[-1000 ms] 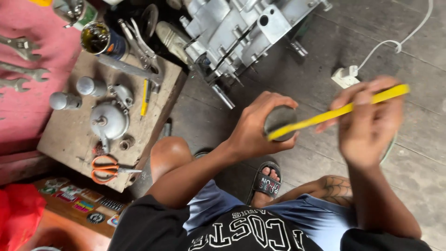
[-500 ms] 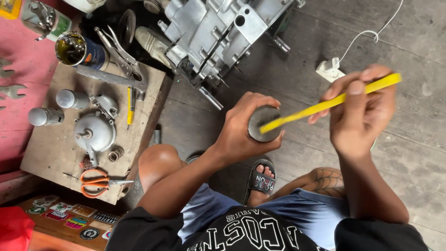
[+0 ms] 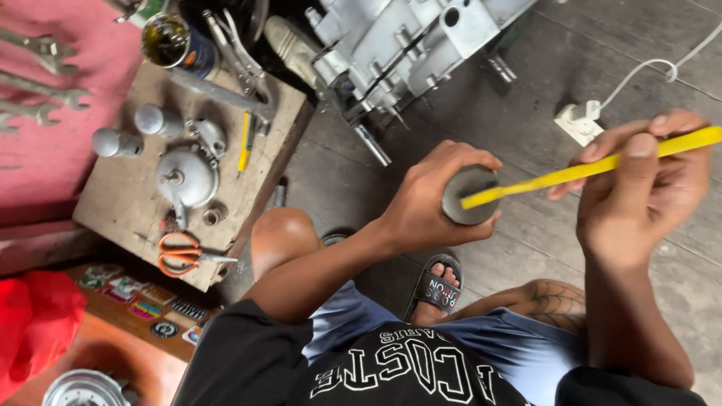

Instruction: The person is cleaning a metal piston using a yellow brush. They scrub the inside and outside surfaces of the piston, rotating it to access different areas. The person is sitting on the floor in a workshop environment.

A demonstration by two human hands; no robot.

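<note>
My left hand [image 3: 425, 203] is closed around a round dark grey metal part [image 3: 468, 194], held in front of my knees with its flat face turned up. A thin yellow stick [image 3: 594, 167] is pinched in my right hand [image 3: 639, 188] between thumb and fingers. The stick slants down to the left, and its tip rests on the face of the round part. Both hands hover above the grey plank floor.
A wooden board [image 3: 135, 203] at left carries metal parts, orange-handled scissors [image 3: 180, 254], a yellow screwdriver [image 3: 245, 143] and a can [image 3: 171, 41]. A grey engine casing [image 3: 406, 37] lies at the top. A white socket with cord [image 3: 579, 120] and my sandal [image 3: 438, 286] are nearby.
The view has shifted a little. Both hands keep their grips and the stick's tip stays on the round part.
</note>
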